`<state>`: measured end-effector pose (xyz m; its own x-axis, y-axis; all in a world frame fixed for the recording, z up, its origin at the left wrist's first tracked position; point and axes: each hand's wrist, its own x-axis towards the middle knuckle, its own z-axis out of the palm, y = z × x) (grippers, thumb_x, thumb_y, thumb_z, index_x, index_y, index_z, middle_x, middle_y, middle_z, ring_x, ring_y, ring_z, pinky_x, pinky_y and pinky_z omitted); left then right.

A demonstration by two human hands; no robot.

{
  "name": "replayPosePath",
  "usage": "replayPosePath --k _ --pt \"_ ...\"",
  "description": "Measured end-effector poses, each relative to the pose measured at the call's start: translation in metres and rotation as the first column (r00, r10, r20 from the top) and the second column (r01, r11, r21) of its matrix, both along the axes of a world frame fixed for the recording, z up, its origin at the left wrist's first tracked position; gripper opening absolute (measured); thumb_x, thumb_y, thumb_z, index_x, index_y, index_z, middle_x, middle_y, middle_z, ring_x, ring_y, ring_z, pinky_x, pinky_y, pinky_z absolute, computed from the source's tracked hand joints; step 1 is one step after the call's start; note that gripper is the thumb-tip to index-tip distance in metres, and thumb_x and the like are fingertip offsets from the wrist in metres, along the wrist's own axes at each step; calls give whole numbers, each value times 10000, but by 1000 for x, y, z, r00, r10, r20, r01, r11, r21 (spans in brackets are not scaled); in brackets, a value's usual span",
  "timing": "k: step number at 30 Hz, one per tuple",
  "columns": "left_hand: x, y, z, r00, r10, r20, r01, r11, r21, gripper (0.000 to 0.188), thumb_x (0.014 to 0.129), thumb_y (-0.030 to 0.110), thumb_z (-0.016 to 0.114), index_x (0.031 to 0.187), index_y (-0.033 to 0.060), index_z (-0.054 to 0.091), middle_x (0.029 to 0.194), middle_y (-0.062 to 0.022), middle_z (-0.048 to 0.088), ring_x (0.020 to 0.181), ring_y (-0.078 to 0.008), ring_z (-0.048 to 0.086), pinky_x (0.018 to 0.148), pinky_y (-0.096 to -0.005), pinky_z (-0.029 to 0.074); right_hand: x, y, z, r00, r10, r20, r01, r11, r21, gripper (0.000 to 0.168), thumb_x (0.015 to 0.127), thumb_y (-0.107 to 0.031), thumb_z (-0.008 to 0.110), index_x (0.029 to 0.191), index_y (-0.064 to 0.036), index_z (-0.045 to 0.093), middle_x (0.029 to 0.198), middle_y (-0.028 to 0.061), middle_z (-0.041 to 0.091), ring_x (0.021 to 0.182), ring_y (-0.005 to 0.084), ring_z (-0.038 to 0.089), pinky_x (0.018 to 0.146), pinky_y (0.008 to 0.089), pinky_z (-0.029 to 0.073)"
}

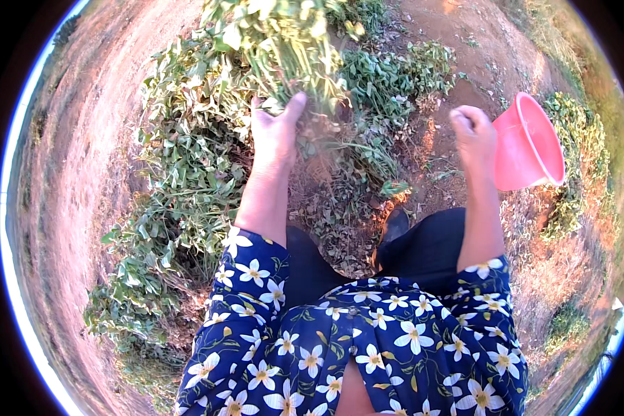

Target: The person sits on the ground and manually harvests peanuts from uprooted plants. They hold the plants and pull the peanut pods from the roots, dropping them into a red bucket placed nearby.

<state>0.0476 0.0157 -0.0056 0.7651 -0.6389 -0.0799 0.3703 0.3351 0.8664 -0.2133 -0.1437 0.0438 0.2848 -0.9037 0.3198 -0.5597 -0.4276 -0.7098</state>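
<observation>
My left hand (274, 130) is at a bunch of uprooted leafy plants (286, 47), thumb on the near side and fingers mostly hidden among the stems. The bunch is raised and blurred, its leaves towards the top of the view and its stem ends near my hand. My right hand (473, 130) is curled into a loose fist with nothing visible in it. Just right of that fist, a pink plastic tub (515, 151) leans with its mouth facing right. Whether the fist touches the tub cannot be made out.
A long heap of cut green plants (187, 197) runs down my left side. More plants (385, 78) lie ahead on bare soil (463, 36). Dry leaf litter (338, 229) covers the ground between my legs, near a dark shoe (395, 226). Further plants (577, 140) lie beyond the tub.
</observation>
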Motion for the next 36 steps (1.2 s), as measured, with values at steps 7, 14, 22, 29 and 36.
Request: replayPosePath --k 7,14,22,29,36 --pt "22 27 5 815 -475 -333 268 817 -510 329 915 194 581 1167 -16 554 1077 -158 642 955 -282 636 829 -409 537 -139 -98 73 882 -435 -181 356 867 -348 214 883 -268 603 1019 -113 660 802 -11 589 684 87 510 633 254 418" --pt "37 27 -18 740 -629 -238 381 684 -622 378 911 249 575 1188 -6 547 1073 -162 639 926 -291 632 691 -426 550 -149 -132 71 749 -470 -467 101 777 -621 379 863 -317 619 1170 -96 591 1215 122 574 1164 277 515 1002 368 391" --pt "44 42 29 977 162 142 -161 987 -18 504 796 22 715 1230 30 458 1050 -103 625 900 -217 634 819 -349 522 -9 -112 -72 726 298 -620 -266 953 147 286 813 -327 640 966 -89 677 959 167 663 947 325 627 838 421 488" --pt "102 51 -22 769 512 383 -612 762 211 694 786 71 745 1324 -29 319 1246 -186 503 1074 -243 557 941 -347 467 35 -60 -223 498 482 -721 25 823 567 713 684 -349 791 1229 9 502 1278 215 524 1173 357 521 982 406 442" --pt "115 60 -19 667 652 360 -737 510 443 1032 720 253 822 1428 -36 129 1330 -247 407 1181 -332 490 949 -471 487 22 -21 -313 595 317 -739 159 855 494 821 671 -279 797 1319 -78 336 1326 196 447 1193 387 487 977 448 442"
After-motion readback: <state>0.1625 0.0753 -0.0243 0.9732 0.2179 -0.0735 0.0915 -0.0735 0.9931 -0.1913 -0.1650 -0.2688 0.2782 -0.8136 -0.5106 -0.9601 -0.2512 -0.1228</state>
